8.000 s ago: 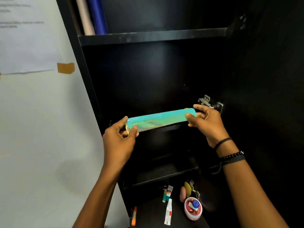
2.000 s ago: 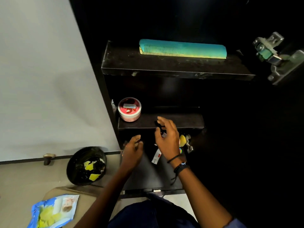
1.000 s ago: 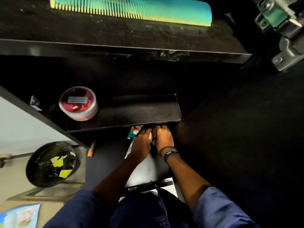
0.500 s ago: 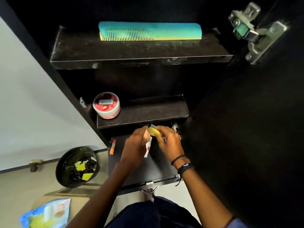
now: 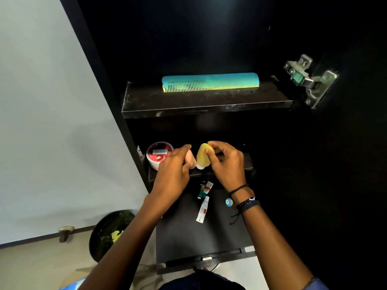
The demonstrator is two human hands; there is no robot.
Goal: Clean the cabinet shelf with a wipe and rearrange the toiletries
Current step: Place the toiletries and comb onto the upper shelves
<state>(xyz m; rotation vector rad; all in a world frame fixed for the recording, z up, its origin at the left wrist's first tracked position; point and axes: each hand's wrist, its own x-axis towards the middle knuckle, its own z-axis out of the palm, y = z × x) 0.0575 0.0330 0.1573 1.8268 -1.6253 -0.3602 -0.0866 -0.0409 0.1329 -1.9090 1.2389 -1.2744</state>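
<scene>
Whereas half a sec ago both hands were down at the bottom shelf point(image 5: 188, 237) by the tubes point(image 5: 204, 189), they're now up at the middle shelf point(image 5: 248, 163). L hand point(image 5: 173, 170) grips a pink item point(image 5: 191, 159), R hand point(image 5: 226, 164) pinches a yellow item point(image 5: 202, 156). The two items touch, just right of the red tub point(image 5: 158, 153). Comb point(image 5: 209, 81) lies on the upper shelf point(image 5: 199, 101), well above both hands.

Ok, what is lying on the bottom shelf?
On the bottom shelf: two small tubes side by side, a white tube, and a small round multicoloured disc. The left arm covers the shelf's left edge, so anything there is hidden.
</scene>
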